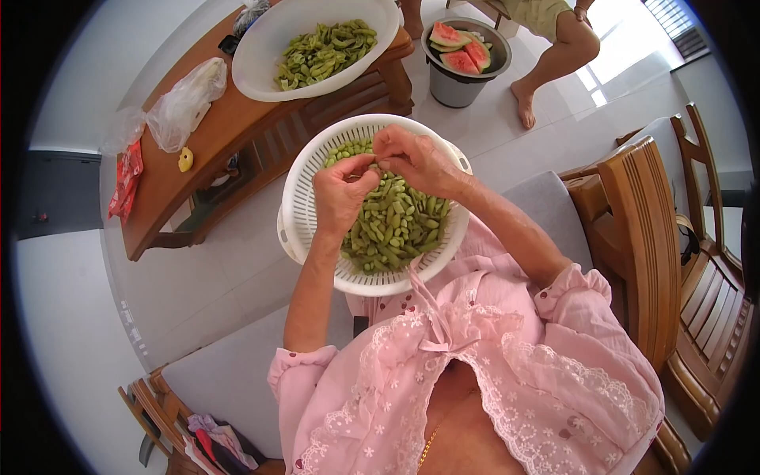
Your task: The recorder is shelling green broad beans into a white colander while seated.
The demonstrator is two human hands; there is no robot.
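Above a white slotted plastic colander [301, 202], my left hand [339, 199] and my right hand [423, 163] meet fingertip to fingertip. Thumbs and forefingers pinch what appears to be a small green soybean pod, mostly hidden by the fingers. Whole green pods [395, 222] fill the near part of the colander, with loose shelled beans among them. More shelled beans [350, 149] lie at its far side, partly behind my hands. The colander rests at my lap, against a pink garment [380, 392].
A wooden table [166, 119] ahead on the left bears a white basin [255, 68] of opened pods [326, 53], plastic bags [193, 101] and a red packet [126, 178]. A grey bucket [457, 86] holds watermelon pieces [463, 50]. Another person's bare leg [549, 71] is beyond. Wooden chairs [641, 237] stand right.
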